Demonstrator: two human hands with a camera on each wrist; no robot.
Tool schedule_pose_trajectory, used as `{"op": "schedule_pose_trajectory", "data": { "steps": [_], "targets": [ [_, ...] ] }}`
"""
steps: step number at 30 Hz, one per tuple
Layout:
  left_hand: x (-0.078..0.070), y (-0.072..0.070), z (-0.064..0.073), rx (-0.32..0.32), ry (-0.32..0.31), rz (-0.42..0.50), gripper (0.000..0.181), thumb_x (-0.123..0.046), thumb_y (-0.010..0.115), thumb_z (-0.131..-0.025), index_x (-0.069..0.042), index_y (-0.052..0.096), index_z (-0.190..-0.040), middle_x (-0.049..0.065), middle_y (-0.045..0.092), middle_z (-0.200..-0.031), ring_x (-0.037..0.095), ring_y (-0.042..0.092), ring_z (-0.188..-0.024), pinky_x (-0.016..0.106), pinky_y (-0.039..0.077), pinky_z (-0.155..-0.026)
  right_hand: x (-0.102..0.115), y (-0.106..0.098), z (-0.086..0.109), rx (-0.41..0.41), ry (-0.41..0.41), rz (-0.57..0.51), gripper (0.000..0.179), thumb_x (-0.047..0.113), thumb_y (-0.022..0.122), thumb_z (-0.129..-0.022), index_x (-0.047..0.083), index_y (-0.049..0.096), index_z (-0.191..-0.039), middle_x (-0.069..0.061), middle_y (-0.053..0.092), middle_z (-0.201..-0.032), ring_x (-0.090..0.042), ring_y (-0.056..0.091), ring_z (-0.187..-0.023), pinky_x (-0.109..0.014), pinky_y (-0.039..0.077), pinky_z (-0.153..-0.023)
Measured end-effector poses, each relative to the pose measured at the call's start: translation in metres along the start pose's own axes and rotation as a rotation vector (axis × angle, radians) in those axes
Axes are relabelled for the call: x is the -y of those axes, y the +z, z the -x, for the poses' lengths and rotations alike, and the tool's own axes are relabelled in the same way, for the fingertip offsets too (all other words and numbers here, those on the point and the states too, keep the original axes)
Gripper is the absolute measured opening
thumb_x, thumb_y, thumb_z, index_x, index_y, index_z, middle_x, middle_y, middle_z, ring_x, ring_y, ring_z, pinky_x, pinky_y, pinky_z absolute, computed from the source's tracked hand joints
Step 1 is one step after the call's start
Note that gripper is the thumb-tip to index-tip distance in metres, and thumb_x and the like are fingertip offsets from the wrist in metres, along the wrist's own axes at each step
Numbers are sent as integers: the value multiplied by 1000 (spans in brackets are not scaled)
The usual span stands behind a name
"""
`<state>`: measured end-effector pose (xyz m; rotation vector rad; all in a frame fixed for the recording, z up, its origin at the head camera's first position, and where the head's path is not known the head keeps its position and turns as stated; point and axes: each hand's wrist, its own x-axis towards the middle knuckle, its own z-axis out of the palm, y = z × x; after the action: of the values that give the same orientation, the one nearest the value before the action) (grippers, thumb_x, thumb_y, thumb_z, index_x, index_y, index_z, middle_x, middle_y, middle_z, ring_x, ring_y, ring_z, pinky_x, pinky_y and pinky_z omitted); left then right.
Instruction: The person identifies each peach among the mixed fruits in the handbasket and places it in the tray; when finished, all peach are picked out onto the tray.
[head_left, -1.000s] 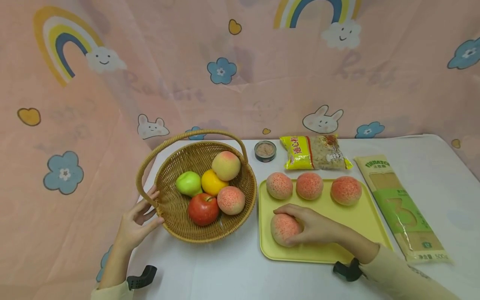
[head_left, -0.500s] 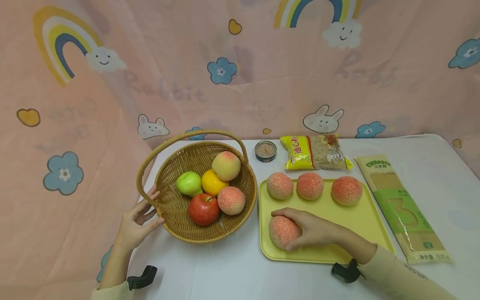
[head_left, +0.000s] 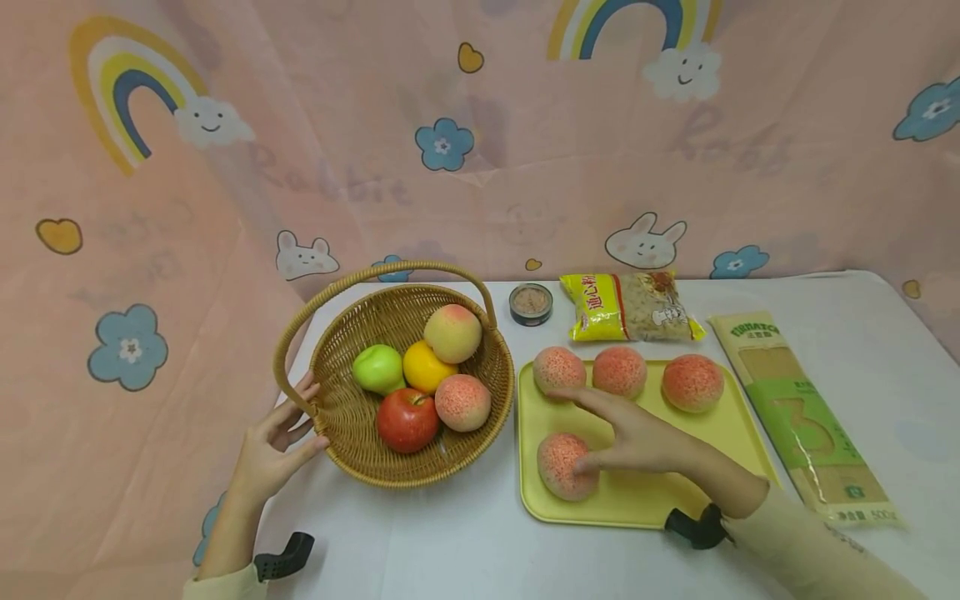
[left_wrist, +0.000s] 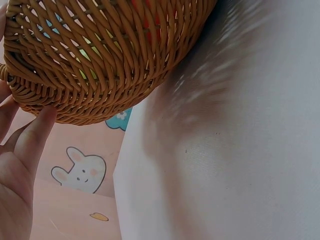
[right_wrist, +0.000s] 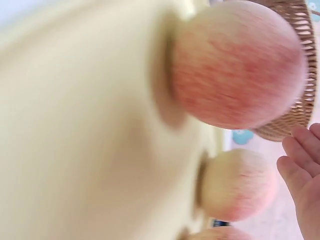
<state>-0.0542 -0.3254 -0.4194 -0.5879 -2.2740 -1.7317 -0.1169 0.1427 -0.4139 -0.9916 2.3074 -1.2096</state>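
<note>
Your right hand (head_left: pixel 637 437) has its fingers spread apart. The near round peach (head_left: pixel 561 468) lies just left of it, on the yellow tray (head_left: pixel 637 507). Your left hand (head_left: pixel 264 454) touches the wicker basket (head_left: pixel 348 435).

Soft, even light; left-wrist view, streaked shadow (left_wrist: pixel 210 85) at one o'clock; right-wrist view, smooth yellow rectangular tray (right_wrist: pixel 85 120) blurred at nine.

Tin (head_left: pixel 530 303) beside yellow pasta bag (head_left: pixel 632 307); green-banded noodle pack (head_left: pixel 804 418); pink backdrop (head_left: pixel 525 158).
</note>
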Motion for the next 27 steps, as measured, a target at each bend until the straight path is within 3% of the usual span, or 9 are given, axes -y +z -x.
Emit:
{"op": "schedule_pose_trajectory", "data": {
  "steps": [7,12,19,27],
  "targets": [
    [1,0,-1,8,35,12,63,24,66,-71,23,41,-129,38,21,-147,10,43,-133,20,47,-95,19,-18,-15,-26,-102,56,77,25,78,-79,14,38,-144,-4,42,-148,-27,39,-136,-51,36,-108],
    [1,0,0,9,33,13,63,24,67,-71,23,41,-129,38,21,-146,9,43,-133,20,47,-95,33,-27,-31,3,-144,87,77,29,78,-79,14,39,-144,-4,44,-146,-27,38,-136,-52,36,-108],
    [0,0,0,5,7,0,64,24,66,-71,22,41,-129,36,22,-147,8,43,-133,19,47,-95,51,-33,-67,113,-187,36,76,27,76,-81,7,37,-144,-8,41,-147,-25,38,-136,-45,35,-111],
    [0,0,0,5,6,-7,64,24,66,-71,21,41,-130,35,23,-148,10,43,-133,19,47,-95,61,-31,-106,238,-162,25,80,27,76,-81,6,33,-146,-8,38,-150,-24,34,-139,-43,29,-115]
  ]
}}
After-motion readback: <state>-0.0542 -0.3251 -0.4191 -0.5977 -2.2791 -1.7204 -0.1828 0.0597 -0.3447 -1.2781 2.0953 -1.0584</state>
